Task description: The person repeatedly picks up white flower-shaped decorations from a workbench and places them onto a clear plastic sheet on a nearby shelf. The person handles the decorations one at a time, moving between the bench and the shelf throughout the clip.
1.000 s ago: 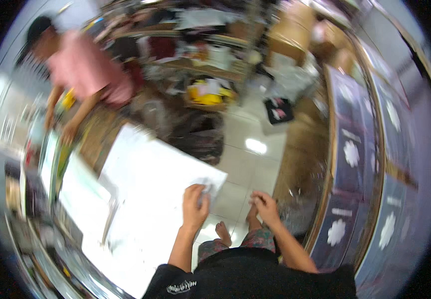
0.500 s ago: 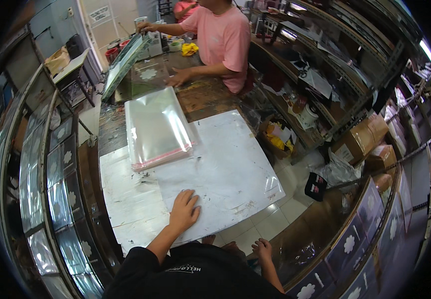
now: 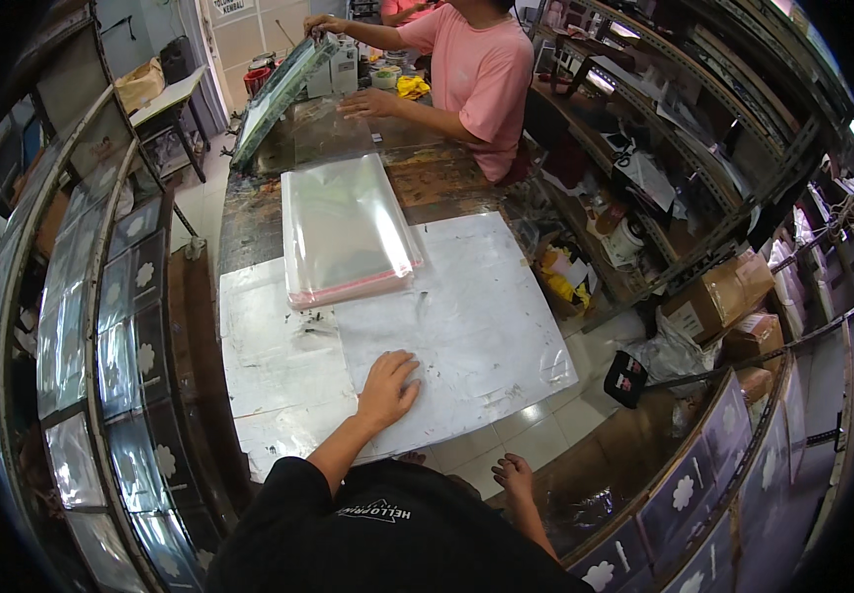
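Observation:
My left hand (image 3: 388, 387) rests on the white sheet (image 3: 466, 306) covering the near end of the table, fingers loosely spread and nothing in them. Beyond it lies a stack of clear plastic bags (image 3: 348, 222) with a pinkish-red strip along the near edge. My right hand (image 3: 514, 476) hangs off the table at my right side, empty, its fingers slightly bent and apart. Across the table, a co-worker in a pink shirt (image 3: 481, 74) holds up a tilted printing screen frame (image 3: 274, 104) with one hand. That person's other hand (image 3: 367, 103) is over a clear bag on the tabletop.
Racks with flower-printed bags stand at my left (image 3: 140, 361) and lower right (image 3: 684, 492). Metal shelving (image 3: 703, 148) runs along the right. A cardboard box (image 3: 718, 296) and a black cap (image 3: 625, 379) are beside the walkway. A yellow cloth (image 3: 412, 87) lies at the far end.
My view has shifted, so the table sits further right and higher. The co-worker's free hand has moved at the bag under the raised frame; its white flower print no longer shows. My hands keep their poses.

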Action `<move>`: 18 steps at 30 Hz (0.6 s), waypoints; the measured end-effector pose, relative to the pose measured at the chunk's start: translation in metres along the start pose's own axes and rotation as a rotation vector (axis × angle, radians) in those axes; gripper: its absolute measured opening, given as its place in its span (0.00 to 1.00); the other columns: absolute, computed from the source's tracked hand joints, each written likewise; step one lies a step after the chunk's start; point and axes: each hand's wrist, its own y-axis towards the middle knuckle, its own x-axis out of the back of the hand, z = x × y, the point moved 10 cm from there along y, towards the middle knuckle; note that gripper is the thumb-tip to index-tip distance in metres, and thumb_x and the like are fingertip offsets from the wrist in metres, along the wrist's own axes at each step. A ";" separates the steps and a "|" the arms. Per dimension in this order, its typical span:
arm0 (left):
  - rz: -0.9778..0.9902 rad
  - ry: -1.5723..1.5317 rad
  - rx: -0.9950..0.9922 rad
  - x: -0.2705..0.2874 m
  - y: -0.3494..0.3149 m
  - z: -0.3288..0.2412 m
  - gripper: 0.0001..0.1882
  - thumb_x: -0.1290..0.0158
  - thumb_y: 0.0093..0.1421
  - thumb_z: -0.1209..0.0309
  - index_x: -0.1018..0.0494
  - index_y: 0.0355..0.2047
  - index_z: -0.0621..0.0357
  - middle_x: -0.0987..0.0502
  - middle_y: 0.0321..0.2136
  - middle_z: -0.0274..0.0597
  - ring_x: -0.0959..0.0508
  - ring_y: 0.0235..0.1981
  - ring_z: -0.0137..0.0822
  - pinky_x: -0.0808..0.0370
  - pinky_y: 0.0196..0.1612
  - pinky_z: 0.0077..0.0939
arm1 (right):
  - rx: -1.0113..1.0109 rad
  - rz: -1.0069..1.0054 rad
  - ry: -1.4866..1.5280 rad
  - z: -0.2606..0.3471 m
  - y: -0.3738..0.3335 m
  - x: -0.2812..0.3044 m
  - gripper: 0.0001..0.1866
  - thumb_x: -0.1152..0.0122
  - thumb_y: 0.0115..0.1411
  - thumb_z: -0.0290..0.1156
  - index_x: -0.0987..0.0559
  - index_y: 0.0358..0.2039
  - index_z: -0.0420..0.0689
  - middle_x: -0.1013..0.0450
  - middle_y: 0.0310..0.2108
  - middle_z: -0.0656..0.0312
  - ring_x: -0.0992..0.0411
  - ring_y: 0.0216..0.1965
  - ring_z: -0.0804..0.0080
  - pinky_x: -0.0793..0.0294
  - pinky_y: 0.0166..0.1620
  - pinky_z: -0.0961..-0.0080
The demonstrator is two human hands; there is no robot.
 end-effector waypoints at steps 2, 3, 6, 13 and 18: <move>-0.054 -0.084 0.101 0.008 0.001 0.011 0.19 0.41 0.55 0.72 0.25 0.48 0.63 0.29 0.54 0.53 0.32 0.58 0.53 0.35 0.61 0.47 | 0.014 0.002 -0.024 0.000 -0.004 0.002 0.20 0.47 0.66 0.30 0.30 0.56 0.37 0.25 0.48 0.50 0.21 0.42 0.56 0.21 0.42 0.66; -0.081 -0.126 0.151 0.012 0.003 0.017 0.20 0.42 0.55 0.72 0.26 0.49 0.62 0.29 0.54 0.53 0.32 0.58 0.53 0.35 0.61 0.46 | 0.020 0.002 -0.036 -0.001 -0.006 0.004 0.20 0.47 0.66 0.30 0.30 0.56 0.37 0.26 0.48 0.50 0.21 0.43 0.56 0.21 0.43 0.66; -0.231 0.017 0.096 0.053 0.032 0.016 0.23 0.41 0.55 0.72 0.28 0.52 0.62 0.31 0.56 0.55 0.32 0.58 0.56 0.34 0.61 0.47 | 0.000 -0.066 -0.027 -0.007 -0.014 0.018 0.19 0.48 0.66 0.29 0.30 0.56 0.37 0.25 0.47 0.50 0.21 0.43 0.58 0.21 0.43 0.66; -0.392 0.738 0.000 0.137 0.132 0.041 0.45 0.38 0.50 0.71 0.44 0.68 0.52 0.42 0.65 0.57 0.44 0.67 0.57 0.50 0.68 0.60 | -0.013 -0.145 0.012 -0.025 -0.025 0.042 0.18 0.48 0.67 0.30 0.30 0.56 0.37 0.26 0.47 0.51 0.22 0.43 0.59 0.22 0.42 0.69; -0.229 0.988 -0.046 0.132 0.167 0.094 0.33 0.42 0.54 0.71 0.35 0.62 0.54 0.34 0.60 0.52 0.37 0.64 0.50 0.46 0.67 0.57 | 0.002 -0.103 0.064 -0.032 -0.023 0.034 0.18 0.49 0.68 0.30 0.31 0.56 0.38 0.26 0.47 0.53 0.22 0.42 0.61 0.23 0.41 0.69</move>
